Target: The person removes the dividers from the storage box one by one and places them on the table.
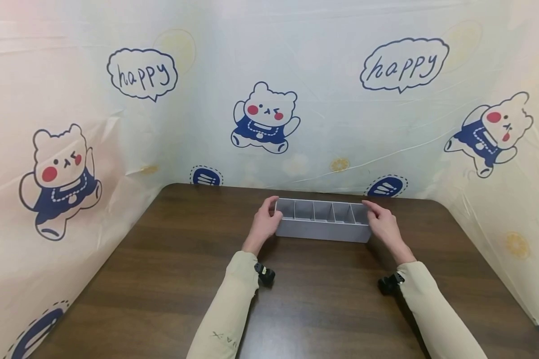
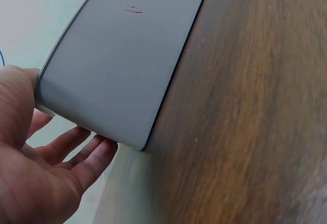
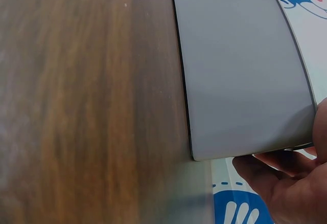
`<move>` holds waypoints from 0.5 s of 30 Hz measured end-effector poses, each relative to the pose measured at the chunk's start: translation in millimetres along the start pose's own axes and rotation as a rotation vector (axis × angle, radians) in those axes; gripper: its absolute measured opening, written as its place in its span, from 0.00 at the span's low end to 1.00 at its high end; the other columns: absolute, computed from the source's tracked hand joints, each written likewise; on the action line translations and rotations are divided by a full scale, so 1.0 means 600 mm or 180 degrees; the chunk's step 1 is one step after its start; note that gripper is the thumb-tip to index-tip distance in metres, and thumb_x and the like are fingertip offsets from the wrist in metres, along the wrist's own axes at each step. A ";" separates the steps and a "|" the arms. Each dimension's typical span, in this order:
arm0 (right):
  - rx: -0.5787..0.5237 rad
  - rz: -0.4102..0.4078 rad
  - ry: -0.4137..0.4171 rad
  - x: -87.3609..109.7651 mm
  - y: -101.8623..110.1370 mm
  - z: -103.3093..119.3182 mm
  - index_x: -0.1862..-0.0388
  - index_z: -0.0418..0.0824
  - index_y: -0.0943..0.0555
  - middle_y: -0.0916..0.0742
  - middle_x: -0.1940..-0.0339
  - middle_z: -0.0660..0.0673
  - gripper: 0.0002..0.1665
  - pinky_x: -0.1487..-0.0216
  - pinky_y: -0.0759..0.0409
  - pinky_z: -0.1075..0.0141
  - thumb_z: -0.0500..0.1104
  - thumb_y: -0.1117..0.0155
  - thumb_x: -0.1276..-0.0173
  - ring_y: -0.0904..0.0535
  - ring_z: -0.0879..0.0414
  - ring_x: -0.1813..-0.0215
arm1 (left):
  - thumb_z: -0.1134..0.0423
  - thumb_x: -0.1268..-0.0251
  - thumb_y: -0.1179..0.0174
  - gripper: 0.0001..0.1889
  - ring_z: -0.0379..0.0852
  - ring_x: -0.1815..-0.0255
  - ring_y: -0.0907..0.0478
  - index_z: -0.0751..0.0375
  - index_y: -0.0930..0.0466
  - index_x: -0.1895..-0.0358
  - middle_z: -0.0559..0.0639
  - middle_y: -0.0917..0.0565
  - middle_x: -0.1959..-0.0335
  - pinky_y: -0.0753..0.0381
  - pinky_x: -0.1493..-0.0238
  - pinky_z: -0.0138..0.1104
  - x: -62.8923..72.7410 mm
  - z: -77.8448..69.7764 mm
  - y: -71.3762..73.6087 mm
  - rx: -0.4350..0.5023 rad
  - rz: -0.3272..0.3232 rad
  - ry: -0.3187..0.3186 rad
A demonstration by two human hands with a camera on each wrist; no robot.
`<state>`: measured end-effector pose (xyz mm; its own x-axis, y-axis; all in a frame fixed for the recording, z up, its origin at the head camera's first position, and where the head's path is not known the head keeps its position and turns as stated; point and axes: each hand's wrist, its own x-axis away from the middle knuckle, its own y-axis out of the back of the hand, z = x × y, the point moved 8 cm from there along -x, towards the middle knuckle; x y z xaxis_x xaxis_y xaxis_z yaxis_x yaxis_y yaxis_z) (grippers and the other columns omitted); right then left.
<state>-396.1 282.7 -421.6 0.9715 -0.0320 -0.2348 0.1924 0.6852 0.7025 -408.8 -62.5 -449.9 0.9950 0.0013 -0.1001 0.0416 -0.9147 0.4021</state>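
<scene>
A long grey storage box (image 1: 323, 230), split by thin dividers into several compartments with nothing visible in them, sits toward the far side of the table. At its left end my left hand (image 1: 266, 218) holds the corner. In the left wrist view, the thumb of that hand (image 2: 51, 168) is at the box's upper edge and the fingertips touch the end wall. My right hand (image 1: 383, 224) holds the opposite end. Seen from the right wrist, the right hand's fingers (image 3: 265, 175) lie against the end wall; part of the hand is cut off by the frame.
The brown wooden table (image 1: 170, 279) spreads around the box on all sides. Behind and beside it hangs a pale curtain (image 1: 323, 114) printed with bears and "happy" bubbles, close to the table's far edge. Small black cameras (image 1: 266, 275) are strapped at both wrists.
</scene>
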 end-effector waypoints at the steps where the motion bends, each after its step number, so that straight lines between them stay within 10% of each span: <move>1: 0.0000 0.0009 -0.0003 0.000 -0.001 0.000 0.31 0.44 0.27 0.27 0.72 0.42 0.25 0.79 0.34 0.64 0.40 0.56 0.24 0.34 0.55 0.80 | 0.58 0.32 0.51 0.27 0.52 0.41 0.26 0.44 0.37 0.29 0.54 0.27 0.35 0.25 0.42 0.48 -0.001 0.001 0.001 -0.0004 -0.0001 -0.0001; 15: 0.0002 -0.0031 0.0004 -0.003 -0.006 0.006 0.32 0.44 0.26 0.26 0.72 0.42 0.24 0.78 0.34 0.64 0.41 0.56 0.24 0.34 0.56 0.80 | 0.59 0.32 0.51 0.27 0.53 0.39 0.26 0.44 0.37 0.29 0.55 0.26 0.35 0.26 0.40 0.49 0.002 0.001 0.011 -0.0004 -0.0034 0.0018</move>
<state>-397.8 277.6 -421.4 0.9694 -0.0378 -0.2427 0.2021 0.6843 0.7006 -407.3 -68.8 -447.6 0.9950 0.0135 -0.0992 0.0525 -0.9141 0.4021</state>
